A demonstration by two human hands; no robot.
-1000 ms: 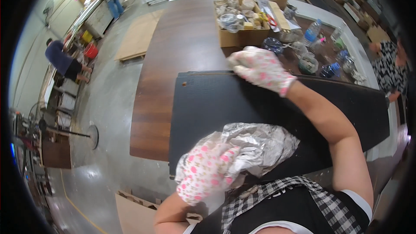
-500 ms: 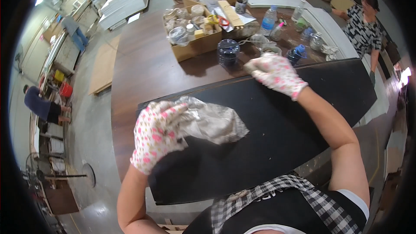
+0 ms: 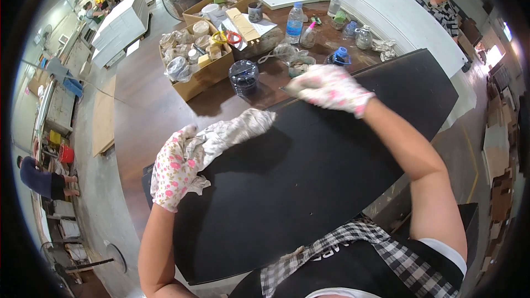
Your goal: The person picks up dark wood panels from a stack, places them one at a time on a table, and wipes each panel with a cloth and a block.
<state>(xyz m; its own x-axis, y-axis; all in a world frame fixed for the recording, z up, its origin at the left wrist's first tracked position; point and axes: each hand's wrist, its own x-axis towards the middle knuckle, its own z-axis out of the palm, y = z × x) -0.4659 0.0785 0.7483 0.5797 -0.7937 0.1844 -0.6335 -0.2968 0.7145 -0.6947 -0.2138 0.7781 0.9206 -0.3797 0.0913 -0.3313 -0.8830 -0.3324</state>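
Left hand [image 3: 175,166], in a floral work glove, is gripping a crumpled grey-white rag [image 3: 234,131] and dragging it over the black panel [image 3: 309,171]. Compared w/ a sec ago the rag is sitting much further up & across: it was bunched near the person's body at the panel's near edge, now it's stretched out toward the far-left edge, tip nearly at the panel's upper rim. So the wipe stroke is travelling away from the body, covering fresh surface.

Right hand [image 3: 329,86], same glove type, is pressing flat on the panel's far edge, fingers curled over it, not holding anything loose; it's staying roughly where it was, steadying the board.

Panel is lying across the brown desk [image 3: 149,110], overhanging toward the person. Behind it: open cardboard box [image 3: 201,69] of jars & tape, dark plastic jar [image 3: 243,76], water bottle [image 3: 294,22]. Judging by this, wiping is mid-way; right half prob. not yet covered.
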